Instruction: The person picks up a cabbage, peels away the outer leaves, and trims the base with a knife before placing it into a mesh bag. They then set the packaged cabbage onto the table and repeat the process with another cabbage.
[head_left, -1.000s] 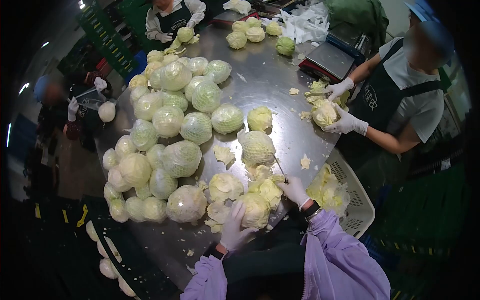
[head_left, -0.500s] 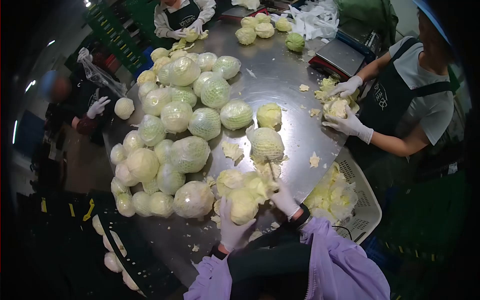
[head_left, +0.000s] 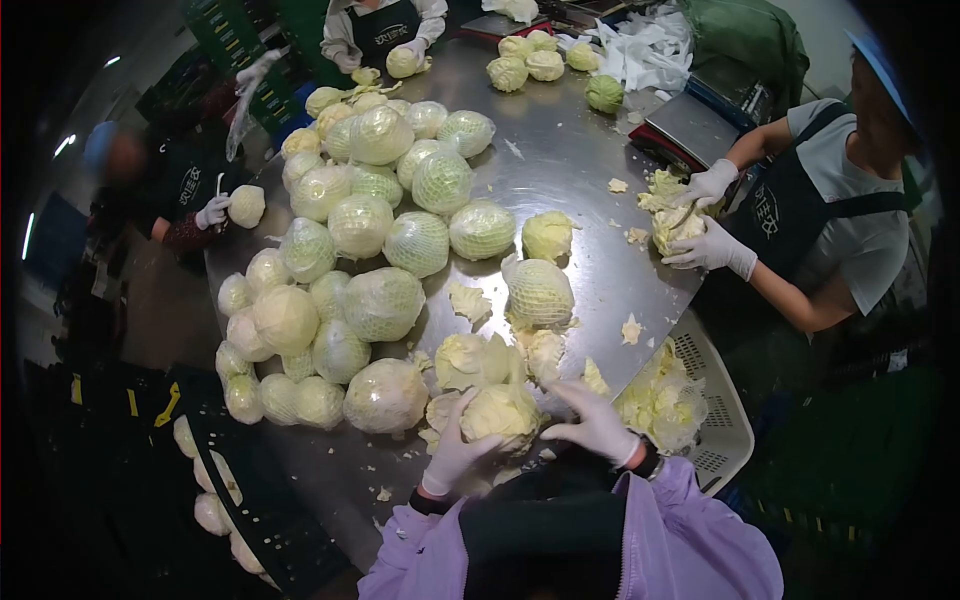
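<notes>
Cupping a round, wrinkled cabbage [head_left: 502, 415] in the gloved left hand [head_left: 458, 452], right hand [head_left: 597, 430] spread beside it, shiny metal tabletop [head_left: 610, 270] beneath

Ahead of the hands [head_left: 598, 430], the netted cabbage [head_left: 540, 293] blocks; tabletop [head_left: 615, 275] to its right allows passage.

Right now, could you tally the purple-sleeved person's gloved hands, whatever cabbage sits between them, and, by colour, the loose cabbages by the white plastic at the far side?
Left hand and right hand: 2
Cabbage between them: 1
Pale yellow cabbages, far side: 5
Greener cabbage, far side: 1
Total: 9
</notes>
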